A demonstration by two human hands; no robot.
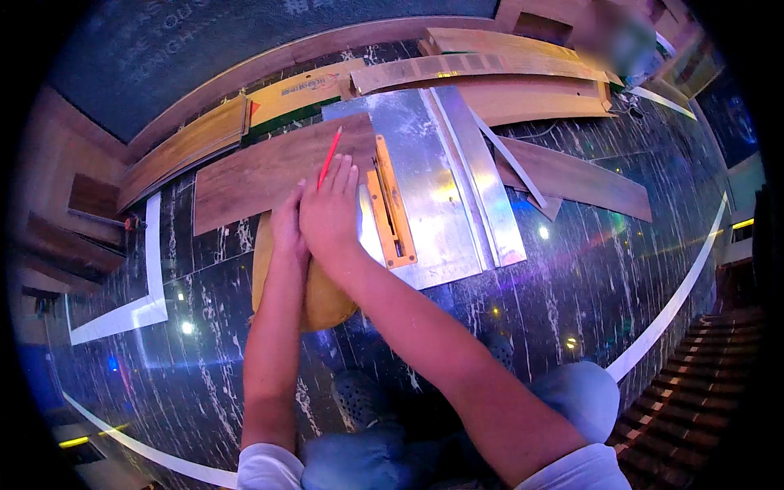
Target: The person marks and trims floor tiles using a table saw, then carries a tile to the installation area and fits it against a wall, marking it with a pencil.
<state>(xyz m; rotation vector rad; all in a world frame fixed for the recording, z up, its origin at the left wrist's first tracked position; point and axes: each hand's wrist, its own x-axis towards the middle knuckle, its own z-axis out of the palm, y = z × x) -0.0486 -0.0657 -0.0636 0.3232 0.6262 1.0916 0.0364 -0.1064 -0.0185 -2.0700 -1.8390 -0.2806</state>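
Observation:
My right hand (331, 212) lies over the left part of a shiny metal plate (429, 171), fingers together, with a red pencil (331, 155) gripped among them, pointing away from me. Pressed against its left side is my left hand (287, 224), whose fingers are mostly hidden. Beneath and beyond both hands a brown wood-grain plank (253, 175) overlaps the plate's left edge. An orange-yellow slotted insert (392, 208) sits in the plate just right of my right hand. Below the hands shows a rounded tan-yellow object (327, 298), partly covered by my forearms.
Cardboard boxes (498, 86) and stacked planks (184, 151) line the far side. At right lie another plank (584, 175) and a thin white strip (510, 159). White bands (122, 318) mark the dark streaked floor (204, 278). A blurred person (621, 41) is at the far right.

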